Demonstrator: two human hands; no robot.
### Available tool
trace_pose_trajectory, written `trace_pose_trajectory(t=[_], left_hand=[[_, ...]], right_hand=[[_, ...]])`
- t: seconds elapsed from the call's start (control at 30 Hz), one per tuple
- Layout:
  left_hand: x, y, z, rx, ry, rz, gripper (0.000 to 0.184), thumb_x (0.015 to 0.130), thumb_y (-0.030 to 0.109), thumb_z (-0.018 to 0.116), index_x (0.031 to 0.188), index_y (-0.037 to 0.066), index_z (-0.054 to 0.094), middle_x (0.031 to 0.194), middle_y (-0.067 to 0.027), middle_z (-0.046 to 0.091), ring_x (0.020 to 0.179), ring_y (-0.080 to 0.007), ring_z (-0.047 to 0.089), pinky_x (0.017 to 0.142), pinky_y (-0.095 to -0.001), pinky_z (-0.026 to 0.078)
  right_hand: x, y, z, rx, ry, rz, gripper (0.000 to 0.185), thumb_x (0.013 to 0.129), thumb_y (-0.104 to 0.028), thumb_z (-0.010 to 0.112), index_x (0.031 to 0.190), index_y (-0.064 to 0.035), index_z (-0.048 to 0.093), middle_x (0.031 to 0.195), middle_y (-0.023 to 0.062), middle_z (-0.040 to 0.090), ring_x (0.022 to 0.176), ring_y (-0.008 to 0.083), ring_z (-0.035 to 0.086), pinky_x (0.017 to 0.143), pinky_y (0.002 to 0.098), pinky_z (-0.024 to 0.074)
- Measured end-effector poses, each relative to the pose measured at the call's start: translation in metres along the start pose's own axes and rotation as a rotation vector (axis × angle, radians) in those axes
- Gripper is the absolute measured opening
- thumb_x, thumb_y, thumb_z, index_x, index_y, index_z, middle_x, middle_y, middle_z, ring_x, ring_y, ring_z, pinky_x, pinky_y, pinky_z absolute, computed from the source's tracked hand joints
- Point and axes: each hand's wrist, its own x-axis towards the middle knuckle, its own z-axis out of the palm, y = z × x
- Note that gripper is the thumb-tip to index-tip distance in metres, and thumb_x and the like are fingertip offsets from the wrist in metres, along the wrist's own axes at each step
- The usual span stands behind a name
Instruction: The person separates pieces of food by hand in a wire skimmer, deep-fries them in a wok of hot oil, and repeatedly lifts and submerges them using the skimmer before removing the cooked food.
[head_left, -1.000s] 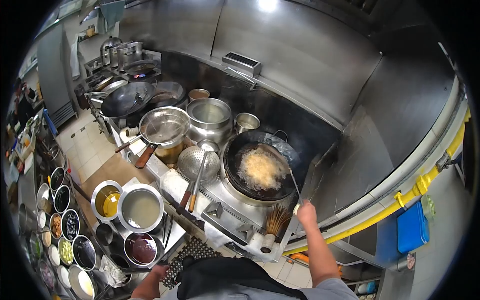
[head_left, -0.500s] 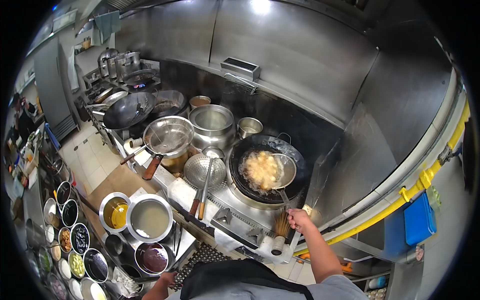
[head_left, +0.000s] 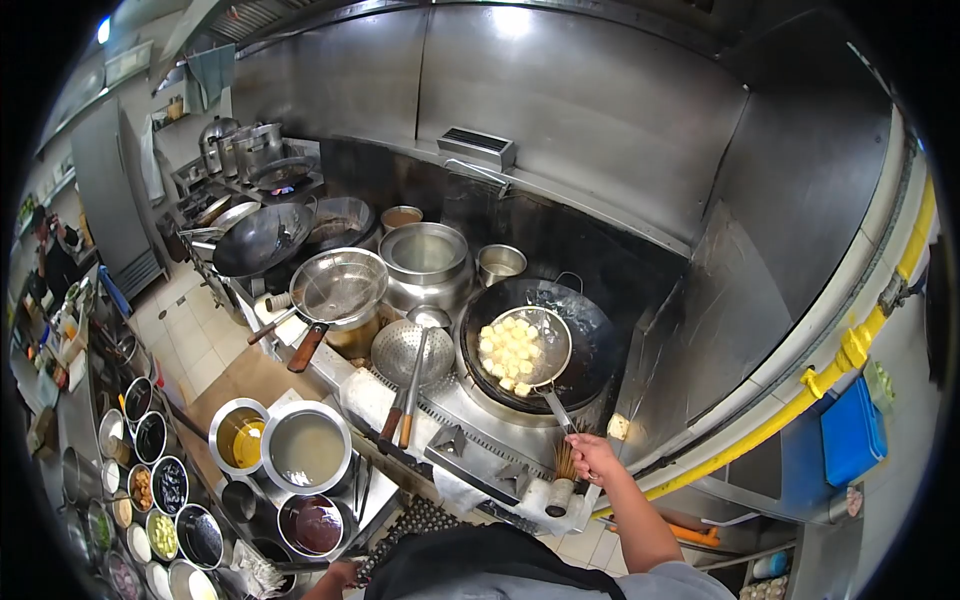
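My right hand is closed round the handle of a round mesh strainer at the wok's near side. Pale yellow cubes lie in the strainer, inside the black wok on the burner. A bamboo brush stands just left of my right hand. Low in the view, my left hand is by the counter edge, near the bowl of dark red liquid; its fingers are partly hidden, and what they hold, if anything, cannot be made out.
A perforated ladle, a large strainer and a lidded pot stand left of the wok. Bowls of yellow liquid and cloudy liquid sit near several ingredient containers. Another person stands far left.
The strainer has come down into the wok and lifted the cubes, which were bubbling in foam before. My right hand has shifted slightly left and down.
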Motion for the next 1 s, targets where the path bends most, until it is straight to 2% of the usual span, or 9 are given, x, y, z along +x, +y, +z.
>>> trace_pose_trajectory(t=[0.07,0.17,0.27,0.5,0.8,0.87,0.9,0.93,1.0], left_hand=[[0.004,-0.003,0.004,-0.182,0.016,-0.052,0.04,0.087,0.043,0.06,0.085,0.003,0.061,0.065,-0.0081,0.059,0.051,-0.0184,0.056,0.042,-0.0334,0.046],[-0.003,0.007,0.004,-0.176,0.069,-0.092,0.036,0.087,0.039,0.061,0.089,0.003,0.062,0.064,-0.0088,0.059,0.049,-0.0183,0.056,0.042,-0.0344,0.047],[-0.006,0.009,0.0,0.348,0.078,0.309,0.036,0.086,0.036,0.062,0.094,0.001,0.062,0.064,-0.009,0.059,0.048,-0.0177,0.056,0.043,-0.0329,0.047],[-0.01,0.015,0.009,-0.161,0.1,0.016,0.039,0.086,0.039,0.061,0.093,0.001,0.062,0.069,-0.0075,0.061,0.053,-0.0181,0.057,0.048,-0.033,0.049],[-0.016,0.002,0.032,-0.236,0.102,-0.096,0.039,0.084,0.04,0.062,0.086,0.002,0.064,0.073,-0.0074,0.064,0.056,-0.0196,0.059,0.051,-0.0345,0.049],[-0.011,-0.009,0.038,-0.292,0.1,-0.099,0.038,0.084,0.039,0.062,0.087,0.002,0.064,0.074,-0.0078,0.064,0.057,-0.0198,0.06,0.051,-0.0346,0.049],[0.004,-0.027,0.048,-0.391,0.072,-0.091,0.037,0.084,0.038,0.063,0.088,0.002,0.065,0.075,-0.0085,0.065,0.058,-0.0198,0.061,0.051,-0.0345,0.05],[0.006,-0.03,0.051,-0.442,0.058,-0.087,0.037,0.084,0.038,0.063,0.089,0.002,0.065,0.075,-0.0089,0.065,0.059,-0.0199,0.062,0.051,-0.0345,0.05],[0.0,-0.022,0.05,-0.449,0.069,-0.14,0.036,0.084,0.036,0.063,0.091,0.001,0.065,0.075,-0.0093,0.065,0.059,-0.0198,0.062,0.051,-0.0345,0.05]], right_hand=[[-0.007,0.0,-0.003,-0.006,0.014,-0.012,0.015,0.094,-0.013,0.047,0.108,-0.0077,0.048,0.059,-0.0009,0.043,0.037,0.0081,0.034,0.03,0.0249,0.0296],[-0.015,-0.002,-0.007,-0.104,0.09,-0.057,0.014,0.094,-0.013,0.047,0.107,-0.0082,0.048,0.059,-0.0008,0.044,0.037,0.0086,0.034,0.03,0.0256,0.03],[-0.018,-0.007,-0.012,-0.105,0.152,-0.06,0.014,0.094,-0.013,0.046,0.107,-0.0084,0.048,0.059,-0.0005,0.043,0.038,0.0083,0.034,0.031,0.0257,0.03],[-0.01,-0.024,-0.023,-0.182,0.344,-0.126,0.012,0.094,-0.013,0.045,0.103,-0.007,0.05,0.057,-0.0003,0.045,0.035,0.0103,0.037,0.031,0.0277,0.0318],[0.05,-0.017,-0.046,-0.668,0.614,-0.325,0.025,0.09,-0.01,0.047,0.112,-0.0019,0.055,0.062,0.0088,0.057,0.035,0.0183,0.048,0.03,0.0324,0.0359],[0.077,0.0,-0.062,-0.985,0.686,-0.637,0.029,0.089,-0.01,0.048,0.115,-0.0007,0.055,0.069,0.0134,0.062,0.039,0.0224,0.053,0.032,0.0343,0.0401],[0.073,-0.003,-0.054,-0.987,0.685,-0.635,0.029,0.089,-0.01,0.048,0.115,-0.0007,0.055,0.069,0.0134,0.062,0.039,0.0224,0.053,0.032,0.0343,0.0401],[0.066,-0.009,-0.039,-0.915,0.676,-0.577,0.028,0.087,-0.01,0.049,0.111,0.001,0.058,0.083,0.0177,0.063,0.069,0.03,0.057,0.06,0.0369,0.0436],[0.062,-0.012,-0.031,-0.844,0.666,-0.518,0.028,0.085,-0.01,0.049,0.107,0.0027,0.061,0.098,0.0221,0.065,0.098,0.0376,0.06,0.087,0.0394,0.047]])
